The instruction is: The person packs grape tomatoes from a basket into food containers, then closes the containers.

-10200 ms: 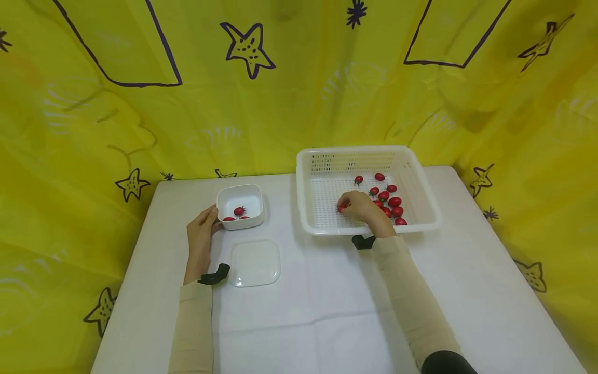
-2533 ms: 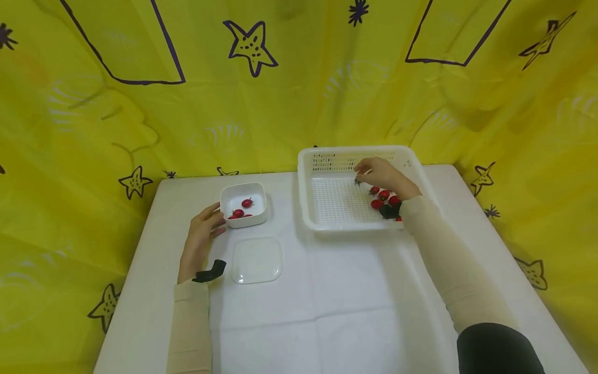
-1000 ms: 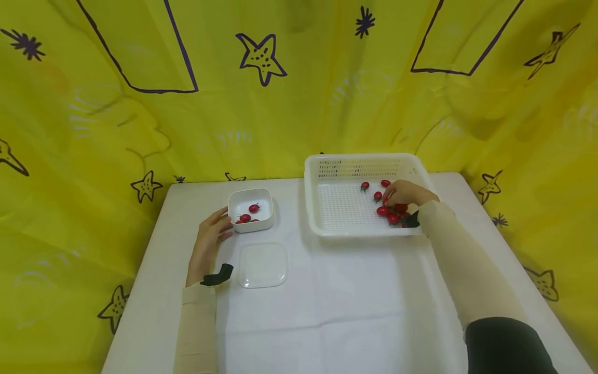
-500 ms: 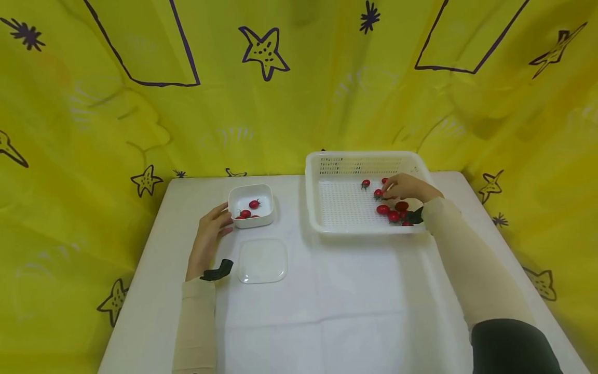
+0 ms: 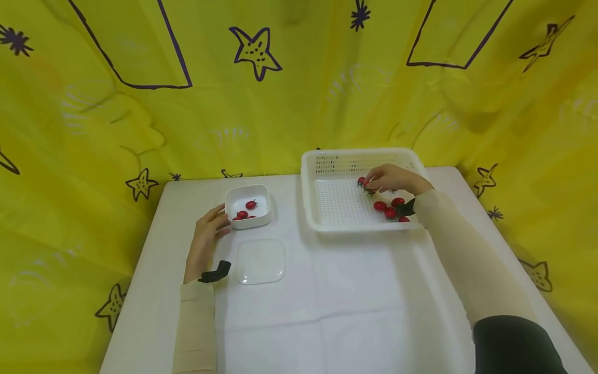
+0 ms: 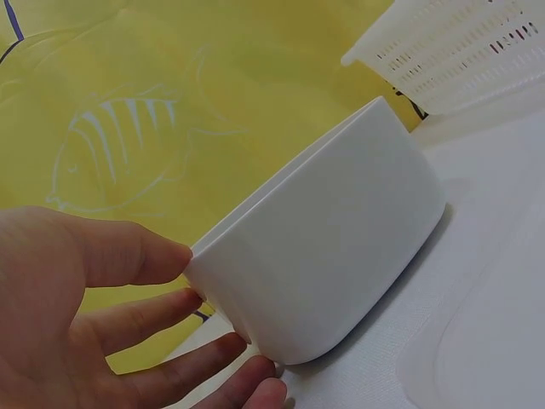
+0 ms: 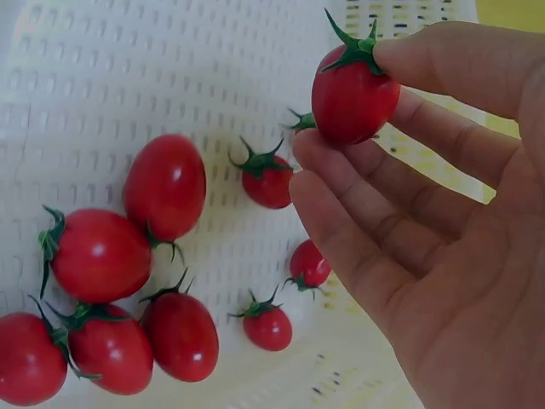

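My right hand (image 5: pixel 369 183) is over the white slotted basket (image 5: pixel 310 208) and pinches a red cherry tomato (image 7: pixel 353 89) with a green stem between thumb and fingers. Below it, several more tomatoes (image 7: pixel 166 186) lie on the basket floor (image 7: pixel 102 77), clustered at its right (image 5: pixel 390 212). My left hand (image 5: pixel 223 221) rests on the table, thumb and straight fingers (image 6: pixel 213 358) touching the side of a small white bowl (image 6: pixel 341 247). The bowl (image 5: pixel 225 205) holds a few tomatoes (image 5: pixel 250 204).
A clear square lid (image 5: pixel 260 261) lies flat on the white table (image 5: pixel 336 311) just in front of the bowl. A yellow printed cloth (image 5: pixel 280 104) hangs behind and beside the table. Black camera mounts sit on both wrists.
My right hand has moved from the tomato cluster at the basket's right toward its back middle and now holds a tomato up. My left hand has stayed against the bowl.
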`<state>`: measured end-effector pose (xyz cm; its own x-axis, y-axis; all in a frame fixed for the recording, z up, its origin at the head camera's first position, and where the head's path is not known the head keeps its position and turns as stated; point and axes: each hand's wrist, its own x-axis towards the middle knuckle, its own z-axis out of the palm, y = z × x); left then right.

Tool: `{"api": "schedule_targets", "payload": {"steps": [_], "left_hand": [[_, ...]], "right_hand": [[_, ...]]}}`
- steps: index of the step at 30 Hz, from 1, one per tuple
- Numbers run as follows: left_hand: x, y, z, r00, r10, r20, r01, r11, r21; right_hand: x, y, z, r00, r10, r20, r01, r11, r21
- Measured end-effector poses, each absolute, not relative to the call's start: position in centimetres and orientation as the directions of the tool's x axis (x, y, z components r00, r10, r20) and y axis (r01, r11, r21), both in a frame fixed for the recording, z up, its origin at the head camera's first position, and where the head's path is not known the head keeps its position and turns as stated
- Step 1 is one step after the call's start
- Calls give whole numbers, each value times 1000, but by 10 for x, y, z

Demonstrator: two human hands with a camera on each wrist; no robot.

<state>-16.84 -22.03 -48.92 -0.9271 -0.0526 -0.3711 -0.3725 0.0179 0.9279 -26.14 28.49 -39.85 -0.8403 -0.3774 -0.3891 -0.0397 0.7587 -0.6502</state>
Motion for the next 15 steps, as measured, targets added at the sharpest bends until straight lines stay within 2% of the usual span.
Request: {"api": "schedule_targets", "payload": {"steps": [4,9,15], "left_hand": [[-170,-220,-488,-921,-67,-384,-386,13,923],[-171,-219,-488,-917,-71,-391,-393,3,920],[-169,-219,-490,-923,-66,-378,-380,14,925]], "right_hand": [[-262,277,-395,-828,-422,-369,-79,739,-669],[-262,266,-390,-831,-441,-339,-153,767,-623],[-258,252,-382,-836,-445,-321,-178,773,-609]]}}
